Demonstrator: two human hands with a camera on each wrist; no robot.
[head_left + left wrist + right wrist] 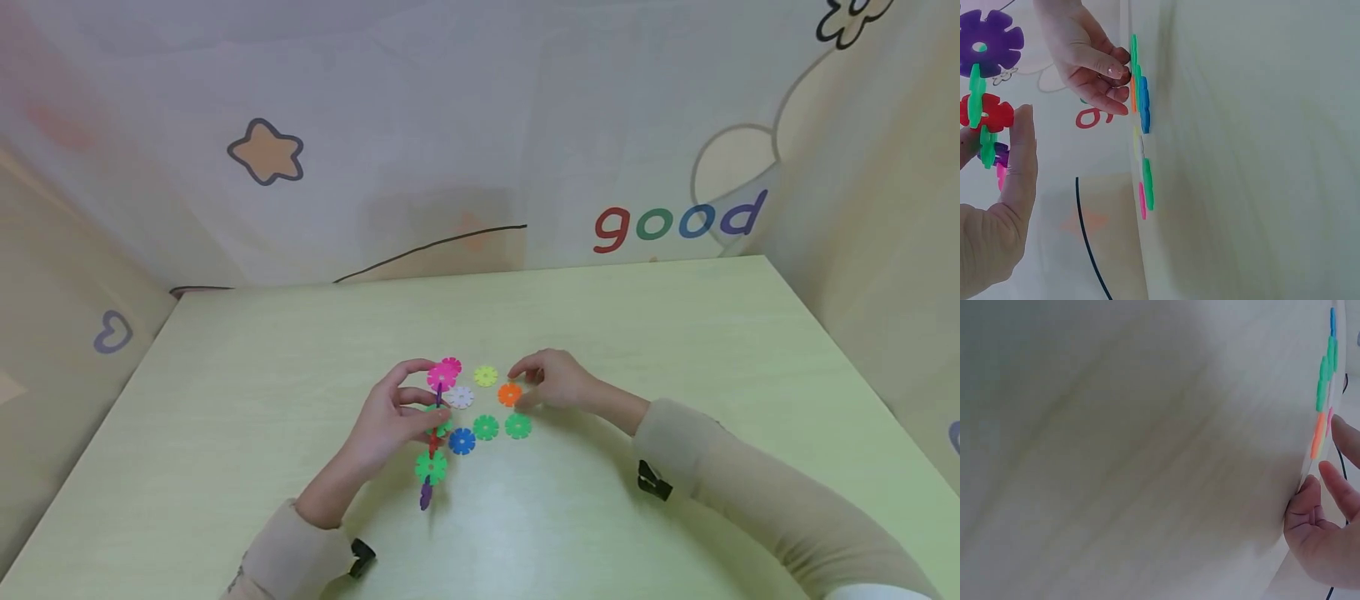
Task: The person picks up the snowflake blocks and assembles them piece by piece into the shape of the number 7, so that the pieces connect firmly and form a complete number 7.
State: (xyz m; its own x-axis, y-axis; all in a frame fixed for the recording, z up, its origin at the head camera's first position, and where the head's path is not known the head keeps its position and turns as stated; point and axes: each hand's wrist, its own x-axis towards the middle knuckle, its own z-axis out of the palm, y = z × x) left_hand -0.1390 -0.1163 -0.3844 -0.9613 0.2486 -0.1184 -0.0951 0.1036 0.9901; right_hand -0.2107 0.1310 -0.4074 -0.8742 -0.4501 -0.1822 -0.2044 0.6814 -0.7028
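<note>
My left hand (390, 421) holds a chain of slotted plastic flower discs, pinching it near a red disc (1000, 115). Along the chain I see a pink disc (441, 377), purple discs (991, 42) and green discs (431, 468). The chain hangs above the table in the left wrist view. My right hand (558, 379) is low over the table, thumb and forefinger spread on either side of a flat orange disc (510, 394). Whether the fingertips touch its edge is hard to tell. Its other fingers (1302, 503) are bent near the tabletop.
Loose discs lie flat between the hands: yellow (485, 376), white (461, 397), blue (462, 442), green (517, 426) and another green (486, 427). A pink one (452, 365) shows behind the chain. The pale table (637, 517) meets a printed cloth backdrop (450, 125).
</note>
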